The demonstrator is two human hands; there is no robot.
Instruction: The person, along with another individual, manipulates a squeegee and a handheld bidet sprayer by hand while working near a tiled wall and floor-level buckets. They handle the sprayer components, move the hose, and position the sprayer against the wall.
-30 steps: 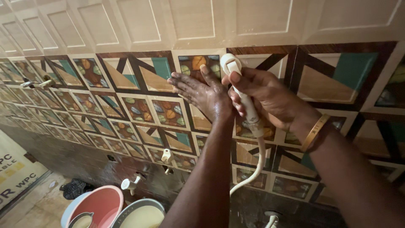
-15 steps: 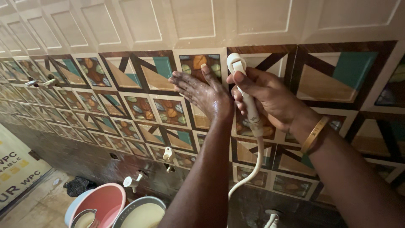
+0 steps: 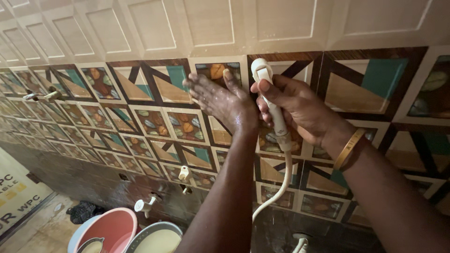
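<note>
My right hand [image 3: 300, 110] grips a white hand-held sprayer [image 3: 268, 91] by its handle, the head pointing up at the patterned wall tiles [image 3: 154, 122]. A white hose [image 3: 279, 187] hangs down from the sprayer. My left hand [image 3: 220, 100] is wet, its fingers spread flat against the tiles just left of the sprayer head. A gold bangle [image 3: 348, 149] sits on my right wrist.
White wall taps [image 3: 145, 205] [image 3: 183, 174] stick out of the lower tiles, and another tap [image 3: 44, 96] at far left. A pink bucket [image 3: 108, 230] and a pale basin [image 3: 154, 238] stand below. Another white fitting [image 3: 300, 243] shows at the bottom.
Both hands and the sprayer have stayed nearly in place on the wall; the view has shifted slightly and my left hand has slid a little along the tiles.
</note>
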